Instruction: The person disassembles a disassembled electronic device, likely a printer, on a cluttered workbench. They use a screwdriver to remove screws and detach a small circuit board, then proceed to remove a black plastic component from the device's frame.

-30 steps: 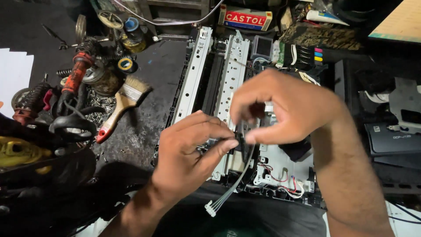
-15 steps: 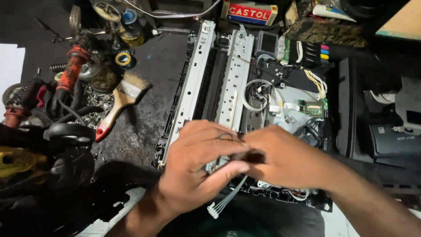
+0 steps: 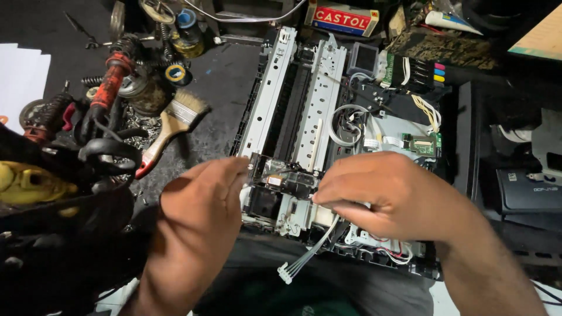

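Bright overhead light on the central metal frame (image 3: 293,99), dim shadowy edges, sharp focus, slight blur at corners.

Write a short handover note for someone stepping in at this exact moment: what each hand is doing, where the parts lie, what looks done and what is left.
Left hand: fingertips pressed against the left side of the small black carriage block at the near end of the opened printer chassis.
Right hand: pinching the same block from the right.
White ribbon cable hangs loose below, its connector unplugged.
Paintbrush lies to the left among tools.
Done: covers are off, rails exposed.
Left: the block sits between both hands, not yet lifted clear; cable unattached.
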